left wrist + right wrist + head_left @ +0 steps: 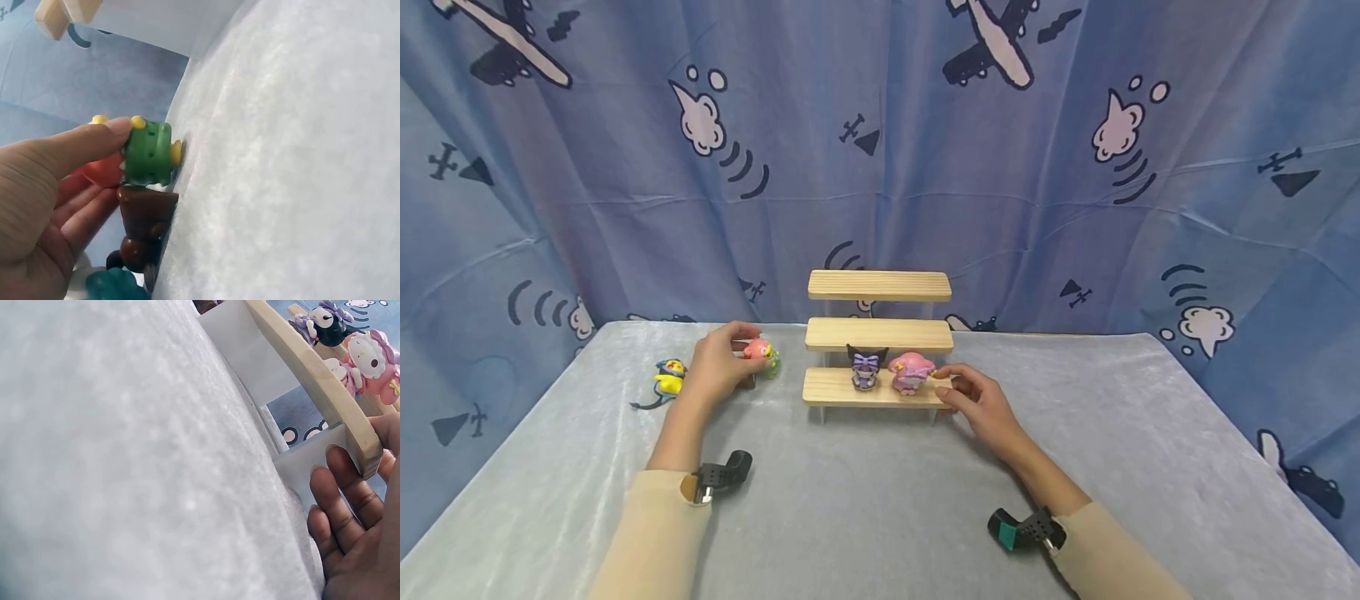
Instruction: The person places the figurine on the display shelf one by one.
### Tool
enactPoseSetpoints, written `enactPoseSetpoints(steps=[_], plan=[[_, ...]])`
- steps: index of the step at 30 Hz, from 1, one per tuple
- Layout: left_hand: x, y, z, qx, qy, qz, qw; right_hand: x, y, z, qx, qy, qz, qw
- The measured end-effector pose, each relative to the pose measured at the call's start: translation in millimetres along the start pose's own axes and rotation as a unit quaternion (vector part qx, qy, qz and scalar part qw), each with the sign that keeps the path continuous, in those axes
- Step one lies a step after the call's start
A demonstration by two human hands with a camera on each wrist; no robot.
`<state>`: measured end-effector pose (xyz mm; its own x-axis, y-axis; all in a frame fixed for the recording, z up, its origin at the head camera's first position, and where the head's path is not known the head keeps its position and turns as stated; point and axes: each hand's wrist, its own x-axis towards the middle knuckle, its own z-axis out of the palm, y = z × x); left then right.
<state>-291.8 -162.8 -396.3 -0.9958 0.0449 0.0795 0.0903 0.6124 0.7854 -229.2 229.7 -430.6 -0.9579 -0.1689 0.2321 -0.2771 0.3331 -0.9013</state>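
My left hand (718,360) pinches a small red-and-green figurine (148,153) with yellow bits, thumb on one side and fingers behind; its base is right at the tabletop. Beside it in the left wrist view stands a brown figurine (147,215), with a teal-and-white one (115,284) partly cut off. My right hand (981,408) holds the right end of the lowest board of a three-tier wooden stand (880,285), fingers curled beneath it by the clear support. On that board sit a black-and-purple figurine (865,371) and a pink hooded figurine (910,372).
Left of my left hand, a yellow-and-blue figurine (670,379) with a dark tail lies on the pale cloth-covered table (850,500). Behind the stand hangs a blue printed curtain (880,167).
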Motion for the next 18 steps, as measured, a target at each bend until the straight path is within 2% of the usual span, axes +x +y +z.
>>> enactPoseSetpoints(steps=[3,6,12,16,18], plan=[[-0.5,0.4,2.9,-0.02,-0.007,-0.02,0.9996,-0.4,0.9,0.1,-0.001,-0.001,0.004,1.0],[-0.7,-0.1,3.7,-0.021,-0.011,-0.019,0.9995,0.5,0.8,0.1,0.0,-0.003,0.004,1.0],[1.2,-1.4,6.4,-0.011,-0.036,-0.002,0.9993,0.5,0.6,-0.1,0.002,-0.003,0.004,1.0],[3.5,-3.2,11.0,-0.007,-0.036,0.015,0.9992,1.2,1.2,0.2,0.0,-0.002,0.005,1.0],[5.0,-5.2,14.2,0.003,-0.031,0.037,0.9988,1.4,1.3,0.4,-0.001,-0.002,0.005,1.0]])
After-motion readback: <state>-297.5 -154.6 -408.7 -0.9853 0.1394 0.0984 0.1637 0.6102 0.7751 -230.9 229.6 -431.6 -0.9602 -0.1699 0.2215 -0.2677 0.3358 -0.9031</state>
